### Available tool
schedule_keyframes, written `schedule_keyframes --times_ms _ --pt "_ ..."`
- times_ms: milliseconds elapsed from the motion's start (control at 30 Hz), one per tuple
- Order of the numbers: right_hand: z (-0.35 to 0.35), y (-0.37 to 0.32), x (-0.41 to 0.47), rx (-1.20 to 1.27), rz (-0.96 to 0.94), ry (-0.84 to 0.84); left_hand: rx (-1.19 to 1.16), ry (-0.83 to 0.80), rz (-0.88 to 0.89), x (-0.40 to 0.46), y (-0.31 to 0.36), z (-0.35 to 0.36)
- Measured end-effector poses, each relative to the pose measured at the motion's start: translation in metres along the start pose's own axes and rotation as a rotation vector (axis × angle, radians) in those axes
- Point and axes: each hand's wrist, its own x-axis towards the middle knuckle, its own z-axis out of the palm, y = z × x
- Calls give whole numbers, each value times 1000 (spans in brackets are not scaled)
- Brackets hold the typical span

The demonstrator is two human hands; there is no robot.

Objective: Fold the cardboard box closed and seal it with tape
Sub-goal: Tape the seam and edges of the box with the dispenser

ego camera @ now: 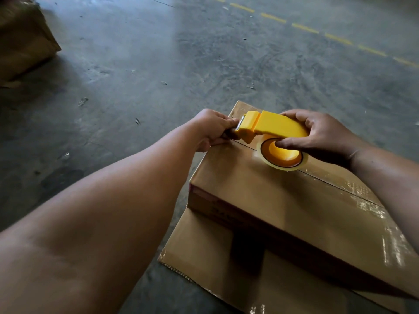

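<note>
A brown cardboard box [267,200] lies on the floor with its top flaps folded shut; the centre seam runs from the far left corner toward the right, shiny with clear tape on the near right part. A yellow tape dispenser [276,126] with a roll of clear tape [283,158] rests on the seam near the box's far end. My right hand [322,137] grips the dispenser body, thumb in the roll's core. My left hand [213,129] is closed at the dispenser's toothed blade, pinching the tape end at the box's far left edge.
The box sits on a flat sheet of cardboard [215,264] spread over the grey concrete floor [158,64]. Another brown box [22,39] stands at the far left. A dashed yellow line [303,28] crosses the floor at the top right.
</note>
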Motion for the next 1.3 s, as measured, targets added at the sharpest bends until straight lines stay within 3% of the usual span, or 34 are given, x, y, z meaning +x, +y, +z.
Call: schedule_keyframes --times_ms 333,667,933,1300 --pt "-23 30 -45 -21 93 25 7 30 26 -7 0 7" --pt "-17 14 -28 -211 89 16 395 178 182 -9 10 -10" --pt "-4 -4 -1 -241 39 12 50 150 33 9 -6 -34" --pt "-1 -8 12 -304 20 -36 -46 57 -52 21 -17 -46"
